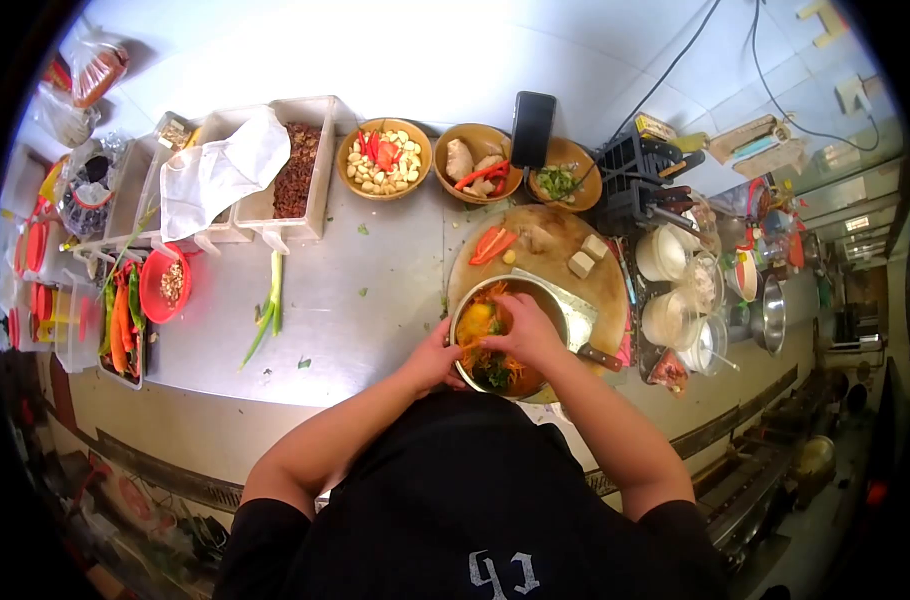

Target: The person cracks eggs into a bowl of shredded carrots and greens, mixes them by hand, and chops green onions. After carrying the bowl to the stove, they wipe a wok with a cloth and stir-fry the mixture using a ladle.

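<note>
A metal bowl (pixel 543 290) stands at the front of the round wooden chopping board (pixel 467 240). In it lie orange shreds that look like carrot, something yellow and chopped dark greens. My left hand (pixel 435 358) grips the bowl's left side, its fingers partly hidden by the rim. From the right, my right hand (pixel 523 328) reaches into the bowl. Its thumb and fingers are apart over the orange shreds, fingertips low among the food. Beside the bowl, a cleaver (pixel 573 312) lies on the board, its wooden handle pointing right.
Red pepper pieces (pixel 492 243) and pale blocks (pixel 587 256) lie on the board. Behind stand bowls of garlic (pixel 383 160), ginger (pixel 465 160) and chopped greens (pixel 557 182), plus a phone (pixel 533 130). Right are a knife rack (pixel 635 180) and seasoning tubs (pixel 665 252); left, a scallion (pixel 272 310) and peppers (pixel 121 320).
</note>
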The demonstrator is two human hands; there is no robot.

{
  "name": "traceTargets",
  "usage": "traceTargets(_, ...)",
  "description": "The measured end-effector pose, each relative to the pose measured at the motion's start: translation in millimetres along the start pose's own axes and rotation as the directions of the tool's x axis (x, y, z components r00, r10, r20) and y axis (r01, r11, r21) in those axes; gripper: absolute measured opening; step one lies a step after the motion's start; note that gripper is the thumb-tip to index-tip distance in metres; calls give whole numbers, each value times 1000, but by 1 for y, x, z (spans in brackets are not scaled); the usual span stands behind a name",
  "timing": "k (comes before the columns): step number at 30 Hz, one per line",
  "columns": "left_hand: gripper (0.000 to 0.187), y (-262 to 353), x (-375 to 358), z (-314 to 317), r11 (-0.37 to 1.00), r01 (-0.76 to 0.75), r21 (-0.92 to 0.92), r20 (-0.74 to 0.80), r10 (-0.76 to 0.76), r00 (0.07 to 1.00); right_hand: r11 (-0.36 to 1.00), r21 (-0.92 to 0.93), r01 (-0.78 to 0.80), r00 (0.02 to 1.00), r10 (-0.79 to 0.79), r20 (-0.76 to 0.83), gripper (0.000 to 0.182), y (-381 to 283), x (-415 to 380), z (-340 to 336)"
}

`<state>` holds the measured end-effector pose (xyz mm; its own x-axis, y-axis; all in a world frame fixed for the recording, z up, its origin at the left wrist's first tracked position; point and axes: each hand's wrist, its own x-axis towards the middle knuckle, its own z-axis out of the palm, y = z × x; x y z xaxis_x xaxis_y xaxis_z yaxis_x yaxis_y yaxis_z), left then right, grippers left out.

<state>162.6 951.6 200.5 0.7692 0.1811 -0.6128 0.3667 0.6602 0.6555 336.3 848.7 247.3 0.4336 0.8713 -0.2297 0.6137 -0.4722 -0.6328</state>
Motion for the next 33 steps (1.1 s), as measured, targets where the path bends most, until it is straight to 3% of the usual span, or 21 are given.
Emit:
traceTargets(1, 70, -4, 4, -1, 1000, -3, -9, -4, 3, 1000, 1000, 1, -3, 1000, 3, 0, 67, 2, 1, 10)
traceTargets(3, 70, -6, 6, 0, 1000, -6, -21, -9, 6, 1000, 940, -324, -109, 988, 139, 72, 75, -4, 3, 34)
traceTargets(4, 70, -6, 6, 0, 999, -10, -33, -10, 10, 1000, 922, -387, -34, 999, 41, 11, 68, -3, 1, 44)
traceTargets(7, 71, -5, 5, 1, 1000, -16, -25, -11, 16, 1000, 925, -378, 34, 990, 22, 142, 54, -1, 0, 38)
traceTargets(11, 70, -5, 4, 1, 1000, -28, -10, -22, 28, 999, 865, -499, -56, 982, 137, 128, 44, -4, -6, 7)
traceTargets(13, 69, -2, 2, 3, 999, -27, -22, -28, 26, 999, 821, -571, 1, 1000, 5, 9, 41, -7, -13, -6)
traceTargets(15, 69, 3, -1, 6, 999, -28, -27, -35, 27, 999, 820, -572, 18, 1000, -28, -9, 44, -12, -16, -13)
traceTargets(17, 69, 6, -4, 7, 999, -36, -27, -36, 35, 999, 970, -242, -3, 991, 36, 129, 59, -19, -22, -22)
traceTargets(20, 69, 4, -3, 7, 999, -36, -33, -26, 36, 999, 991, -133, 34, 995, -21, 102, 67, 11, -8, -16)
traceTargets(24, 68, 2, 0, 8, 999, -14, -30, -52, 13, 999, 979, -155, -131, 991, 131, -7, 70, 27, 10, 17)
traceTargets(26, 67, 0, 0, 6, 998, -35, -43, -27, 33, 999, 858, -498, 128, 978, -26, 207, 59, 8, 6, 35)
traceTargets(27, 67, -2, 1, 5, 999, -32, -44, -31, 31, 999, 859, -495, 131, 977, -27, 211, 59, 4, 6, 34)
traceTargets(29, 66, -2, 1, 5, 999, -37, -35, -25, 37, 999, 844, -529, 91, 924, 127, 361, 53, -3, 11, 28)
traceTargets(30, 66, 0, 0, 6, 999, -38, -35, -24, 37, 999, 844, -529, 90, 924, 127, 360, 53, -3, 10, 21)
traceTargets(32, 66, 3, -2, 8, 997, -54, -64, -29, 52, 998, 858, -514, -17, 981, 115, 159, 49, -2, 5, 2)
traceTargets(33, 66, 4, -2, 6, 996, -55, -68, -30, 53, 998, 856, -516, -14, 980, 114, 163, 49, -6, 2, -3)
